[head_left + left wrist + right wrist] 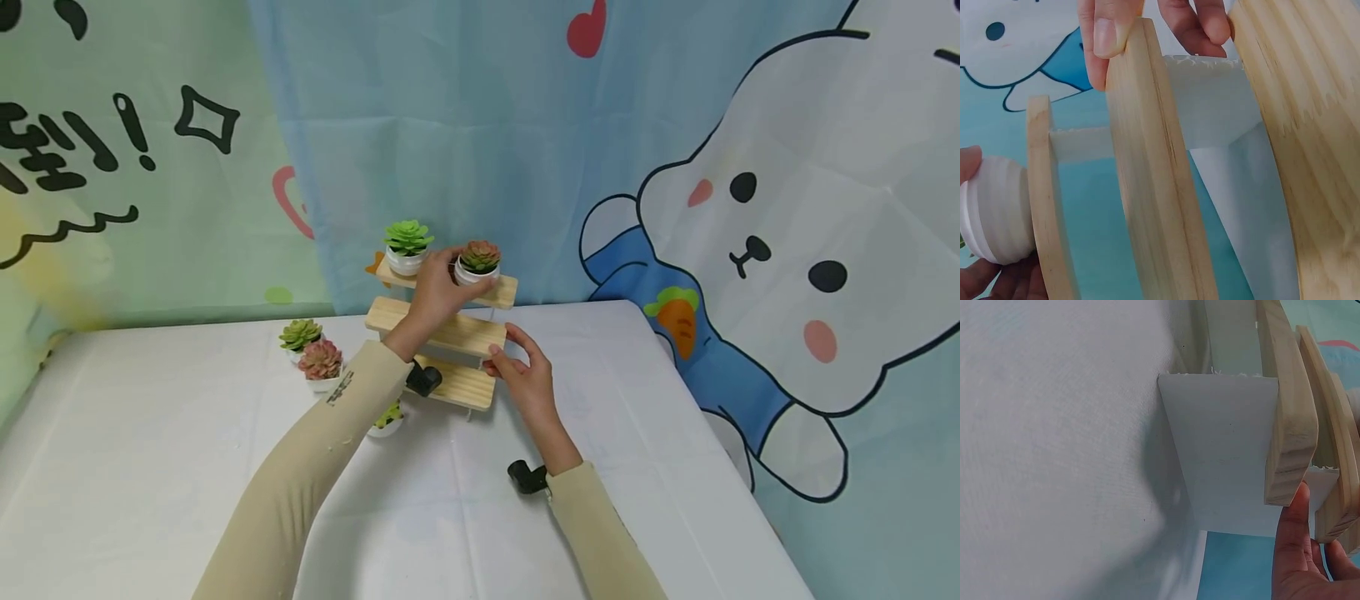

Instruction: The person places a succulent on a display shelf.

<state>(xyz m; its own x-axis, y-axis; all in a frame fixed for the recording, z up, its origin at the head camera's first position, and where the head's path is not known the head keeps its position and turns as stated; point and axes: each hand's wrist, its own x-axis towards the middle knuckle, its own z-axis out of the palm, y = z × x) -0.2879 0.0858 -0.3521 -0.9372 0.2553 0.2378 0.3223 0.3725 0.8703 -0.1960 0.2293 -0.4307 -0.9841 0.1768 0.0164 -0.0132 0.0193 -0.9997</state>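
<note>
The left hand (438, 292) curls its thumb and fingers round the white pot of a reddish succulent (480, 255), which is at the right part of the top board (507, 292) of a three-step wooden rack (461, 333); whether the pot's base bears fully on the wood is hard to tell. The right hand (528, 375) pinches the right end of the middle board (397, 315) between thumb and finger, its other fingers bent close beside the gap above the bottom board (461, 385). Pale side panels (1229, 450) join the boards. The rack stands near the tabletop's far edge, closer to its far right corner than to its far left one. A bright green succulent (407, 242) in a white pot sits at the left end of the top board, just beside the left hand. On the white-covered tabletop (150, 467), left of the rack, a green potted succulent (300, 334) is close to the far edge, with a pink potted succulent (321, 362) just in front of it. Nearer the front edge, a yellow-green potted plant (386, 421) is partly hidden by the left beige sleeve (300, 475). Behind the far edge hangs a printed backdrop (450, 150).
</note>
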